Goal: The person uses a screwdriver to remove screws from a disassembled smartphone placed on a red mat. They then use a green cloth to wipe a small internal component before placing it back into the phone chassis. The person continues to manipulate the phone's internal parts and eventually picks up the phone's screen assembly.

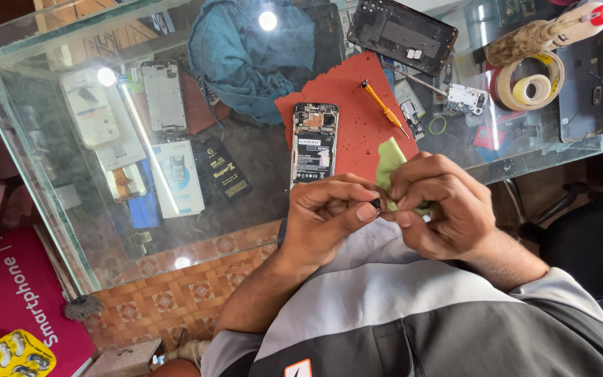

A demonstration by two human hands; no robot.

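My left hand [326, 220] pinches a tiny black part [375, 204] between thumb and forefinger, close to my chest. Pressed against that part is a light green cloth [389, 164], held in my right hand [444, 206]. Just beyond my hands, an opened phone [314, 142] with its back removed and battery exposed lies on a red mat [357, 105] on the glass table [50, 160]. An orange-handled screwdriver [382, 106] rests on the mat to the phone's right.
A blue cloth [252, 52] lies at the back. A black phone back cover [401, 33], small circuit parts [466, 98] and rolls of tape [530, 82] sit at the right. Phone boxes and parts show under the glass at left.
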